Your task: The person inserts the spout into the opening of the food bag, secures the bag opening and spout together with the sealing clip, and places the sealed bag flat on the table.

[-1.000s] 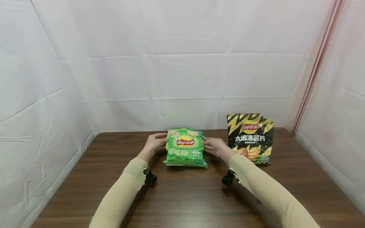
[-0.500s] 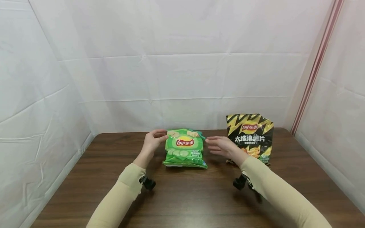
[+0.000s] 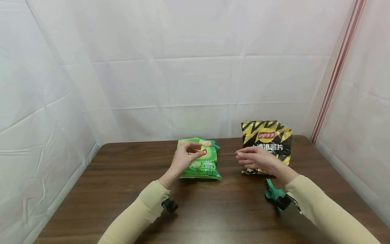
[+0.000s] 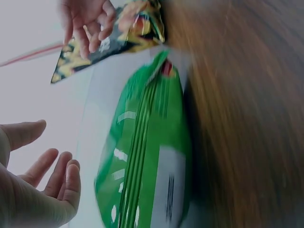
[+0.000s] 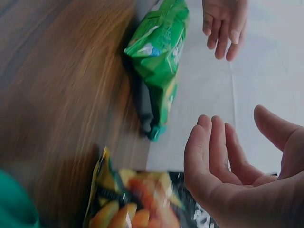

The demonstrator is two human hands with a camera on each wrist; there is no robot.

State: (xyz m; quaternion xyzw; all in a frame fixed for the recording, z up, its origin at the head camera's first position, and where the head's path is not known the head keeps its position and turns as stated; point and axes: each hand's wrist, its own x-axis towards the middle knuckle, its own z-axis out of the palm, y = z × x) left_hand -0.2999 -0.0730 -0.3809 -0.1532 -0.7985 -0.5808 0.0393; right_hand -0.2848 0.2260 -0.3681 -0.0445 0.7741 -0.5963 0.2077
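Observation:
A green bag of Lay's chips (image 3: 210,166) stands at the back middle of the table, leaning slightly back. A green plastic clip (image 3: 215,145) sits at its top right corner. My left hand (image 3: 185,156) hovers in front of this bag, fingers loosely bent around nothing; the left wrist view shows a gap between the fingers and the green bag (image 4: 142,152). My right hand (image 3: 259,158), also holding nothing, is in front of a black and yellow chip bag (image 3: 283,137) and overlaps its lower half. Another green clip (image 3: 273,192) lies below my right wrist, partly hidden by the wrist camera.
A dark brown wooden table (image 3: 207,210) carries everything. White sheeting (image 3: 198,81) rises behind its back edge and along both sides. The black bag stands upright near the back right corner.
My right hand has drawn away from the green bag to the right, before the black bag. My left hand has shifted right, across the green bag's front. The second clip has come into view.

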